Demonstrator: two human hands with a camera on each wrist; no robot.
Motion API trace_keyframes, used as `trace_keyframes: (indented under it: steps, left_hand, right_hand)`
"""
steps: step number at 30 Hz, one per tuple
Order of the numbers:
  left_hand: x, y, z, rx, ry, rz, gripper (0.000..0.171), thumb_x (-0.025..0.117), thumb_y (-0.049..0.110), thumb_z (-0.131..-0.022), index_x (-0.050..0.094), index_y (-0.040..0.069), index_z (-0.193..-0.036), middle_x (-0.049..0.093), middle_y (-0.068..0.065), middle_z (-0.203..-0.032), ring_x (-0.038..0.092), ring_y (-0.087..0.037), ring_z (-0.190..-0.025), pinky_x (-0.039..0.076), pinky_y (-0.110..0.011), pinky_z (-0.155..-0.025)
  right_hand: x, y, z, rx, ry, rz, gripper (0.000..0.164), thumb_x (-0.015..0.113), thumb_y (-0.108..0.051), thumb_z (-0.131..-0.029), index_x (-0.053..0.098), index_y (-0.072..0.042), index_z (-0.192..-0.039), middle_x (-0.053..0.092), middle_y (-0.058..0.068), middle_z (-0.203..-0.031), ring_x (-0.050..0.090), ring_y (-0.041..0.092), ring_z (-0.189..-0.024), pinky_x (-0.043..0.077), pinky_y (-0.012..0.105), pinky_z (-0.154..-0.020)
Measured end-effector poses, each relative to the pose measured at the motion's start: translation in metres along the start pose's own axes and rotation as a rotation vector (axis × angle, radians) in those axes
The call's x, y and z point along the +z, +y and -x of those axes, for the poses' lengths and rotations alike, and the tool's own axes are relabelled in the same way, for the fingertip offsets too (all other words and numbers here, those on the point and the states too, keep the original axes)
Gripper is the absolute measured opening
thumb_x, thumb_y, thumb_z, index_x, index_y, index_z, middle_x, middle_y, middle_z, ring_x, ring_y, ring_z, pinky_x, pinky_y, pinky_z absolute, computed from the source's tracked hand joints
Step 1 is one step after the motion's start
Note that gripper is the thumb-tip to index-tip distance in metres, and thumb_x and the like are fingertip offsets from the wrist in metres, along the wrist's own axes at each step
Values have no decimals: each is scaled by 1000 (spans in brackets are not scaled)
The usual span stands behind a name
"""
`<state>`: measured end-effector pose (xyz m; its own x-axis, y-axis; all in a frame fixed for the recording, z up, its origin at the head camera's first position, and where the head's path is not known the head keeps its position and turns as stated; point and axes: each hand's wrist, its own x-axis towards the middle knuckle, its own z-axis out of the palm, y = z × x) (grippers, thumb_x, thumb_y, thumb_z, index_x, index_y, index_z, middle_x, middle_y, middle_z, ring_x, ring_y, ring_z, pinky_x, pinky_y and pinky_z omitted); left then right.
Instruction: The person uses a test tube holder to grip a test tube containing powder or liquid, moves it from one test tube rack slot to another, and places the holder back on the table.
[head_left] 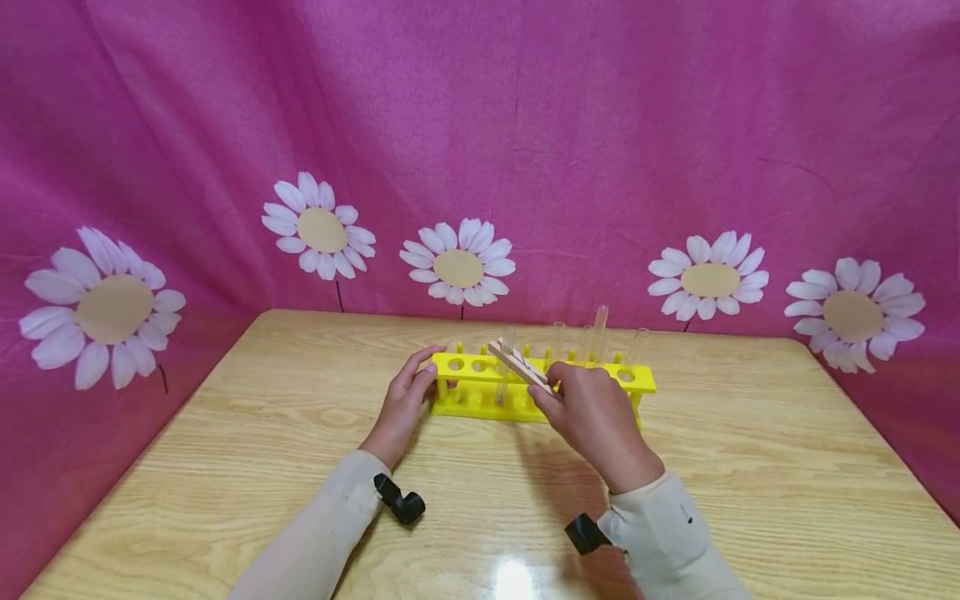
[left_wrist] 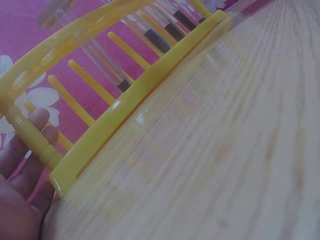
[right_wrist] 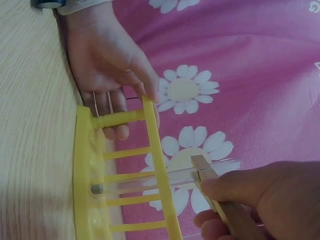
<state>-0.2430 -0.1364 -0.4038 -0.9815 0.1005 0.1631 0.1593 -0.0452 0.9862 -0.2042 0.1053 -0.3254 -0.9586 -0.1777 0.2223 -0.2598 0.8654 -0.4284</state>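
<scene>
A yellow test tube rack (head_left: pixel 641 379) stands on the table. My left hand (head_left: pixel 405 400) grips its left end, thumb on the top board and fingers behind the end post, as the right wrist view shows. My right hand (head_left: pixel 596 417) pinches a wooden test tube holder (head_left: pixel 516 365). The holder's far end is at the upper part of a clear glass test tube (right_wrist: pixel 132 186), above the rack's top board. That tube passes through a hole, and its dark bottom end (left_wrist: pixel 123 86) is near the rack's base. Whether the holder clamps it tightly, I cannot tell.
Several other test tubes (head_left: pixel 600 333) stand in the right part of the rack, some with dark lower ends (left_wrist: pixel 157 41). Behind the wooden table (head_left: pixel 262 467) hangs a pink cloth (head_left: pixel 570 150) with white flowers. Black wrist cameras (head_left: pixel 405 504) sit on both sleeves.
</scene>
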Motion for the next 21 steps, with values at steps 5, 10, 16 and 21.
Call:
trace_keyframes:
  steps: [5, 10, 16, 21]
  left_hand:
    - [0, -1, 0, 13, -14, 4, 39, 39, 19, -105, 44, 7, -142, 56, -35, -115, 52, -49, -111, 34, -49, -104]
    - [0, -1, 1, 6, -12, 11, 36, 40, 20, -105, 46, 12, -140, 57, -33, -115, 52, -49, -111, 35, -48, -104]
    - [0, 0, 1, 0, -2, 4, 37, 41, 21, -105, 46, 11, -141, 62, -19, -111, 54, -47, -111, 35, -47, -104]
    - [-3, -7, -3, -11, 2, 25, 36, 41, 21, -105, 48, 13, -140, 61, -17, -113, 55, -47, -111, 35, -47, -105]
  right_hand:
    - [3, 1, 0, -11, 13, 9, 20, 74, -26, -86, 70, -7, -90, 55, -1, -62, 46, 17, -53, 37, 28, -47]
    - [4, 2, 0, -3, 9, -1, 20, 73, -27, -87, 69, -7, -91, 54, -1, -61, 45, 17, -52, 37, 28, -47]
    - [5, 2, -1, 6, 23, -25, 20, 73, -25, -86, 70, -6, -92, 55, 0, -62, 46, 17, -52, 37, 28, -46]
    - [7, 3, -2, 5, 38, -27, 20, 75, -25, -85, 71, -6, -91, 55, 2, -67, 46, 19, -56, 39, 28, -48]
